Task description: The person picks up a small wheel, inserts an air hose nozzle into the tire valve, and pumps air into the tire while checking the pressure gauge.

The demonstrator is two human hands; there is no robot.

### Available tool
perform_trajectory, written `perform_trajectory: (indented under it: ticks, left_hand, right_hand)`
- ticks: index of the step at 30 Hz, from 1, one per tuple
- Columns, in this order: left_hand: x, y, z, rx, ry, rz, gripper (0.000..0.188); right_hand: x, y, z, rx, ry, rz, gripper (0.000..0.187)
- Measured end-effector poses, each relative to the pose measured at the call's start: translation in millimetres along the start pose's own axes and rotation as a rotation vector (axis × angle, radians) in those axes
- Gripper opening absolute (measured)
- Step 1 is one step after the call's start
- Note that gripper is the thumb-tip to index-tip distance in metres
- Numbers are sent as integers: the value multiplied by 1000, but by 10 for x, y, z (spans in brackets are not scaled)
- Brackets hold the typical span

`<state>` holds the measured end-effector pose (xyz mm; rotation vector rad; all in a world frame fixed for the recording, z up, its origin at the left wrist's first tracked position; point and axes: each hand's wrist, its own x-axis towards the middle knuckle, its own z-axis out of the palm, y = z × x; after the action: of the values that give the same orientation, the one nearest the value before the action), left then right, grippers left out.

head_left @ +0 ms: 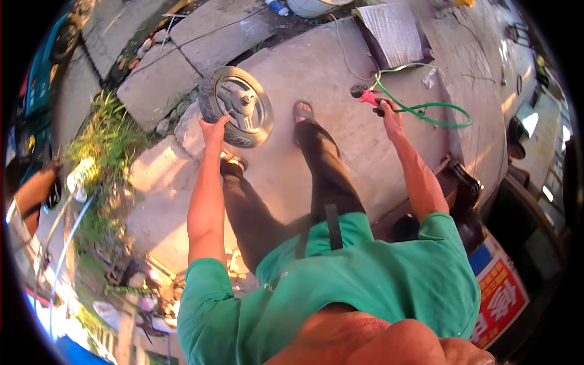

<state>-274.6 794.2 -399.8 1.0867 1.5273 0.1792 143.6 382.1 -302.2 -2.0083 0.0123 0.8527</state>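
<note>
My left hand (215, 128) grips the near rim of a small motor-scooter wheel (244, 100), its thumb lying over the edge. The wheel has a black tyre and a grey spoked hub that faces up. It is held tilted above the paving. Out to the right, my right hand (389, 112) is closed around a red air tool (368, 96) with a dark round head, pointing left toward the wheel. A green hose (447, 104) runs from beside this hand and loops to the right. Wheel and tool are well apart. The fingers under the wheel are hidden.
A box with a silvery top (398, 36) stands ahead on the concrete, a thin cable beside it. Grass (103, 131) and broken slabs edge the left. A whitish bucket (313, 6) sits at the far edge, and brown furniture (465, 188) is close on my right.
</note>
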Motion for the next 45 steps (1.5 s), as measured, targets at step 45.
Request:
perform_trajectory:
  ticks: [45]
  left_hand:
    - [4216,-1325,-58,1123,-695,297,44]
  right_hand:
    - [1232,3067,3742,-653,-736,-195,37]
